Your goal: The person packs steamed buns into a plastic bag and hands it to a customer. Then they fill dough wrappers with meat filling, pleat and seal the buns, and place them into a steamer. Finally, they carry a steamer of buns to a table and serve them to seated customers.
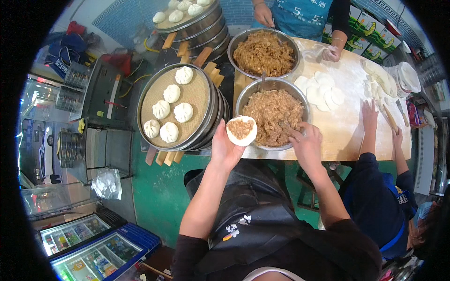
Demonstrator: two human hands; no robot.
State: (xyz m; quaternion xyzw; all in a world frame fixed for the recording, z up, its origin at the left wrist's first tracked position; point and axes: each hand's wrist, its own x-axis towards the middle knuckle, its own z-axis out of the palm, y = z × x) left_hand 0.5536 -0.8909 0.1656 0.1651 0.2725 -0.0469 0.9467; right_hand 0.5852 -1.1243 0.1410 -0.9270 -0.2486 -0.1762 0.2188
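My left hand (225,146) cradles a round dough wrapper (250,136) from below. A mound of minced filling (241,129) lies on the wrapper. My right hand (307,140) is at the right rim of the near metal bowl (242,102), with its fingers pinched on what looks like a thin metal filling utensil (284,125), partly hidden in the filling. Pale minced filling (270,105) heaps up in that bowl. Flat dough wrappers (321,92) overlap in a pile on the floured wooden table (337,140), right of the bowl.
Pleated buns (172,93) sit on a round steamer tray (149,105) at left, its wooden handles jutting out. Another steamer stack (211,31) stands behind. A co-worker's hand (263,14) holds a utensil in the far bowl (230,52). At right, another person's hand (397,137) touches a rolling pin (389,117).
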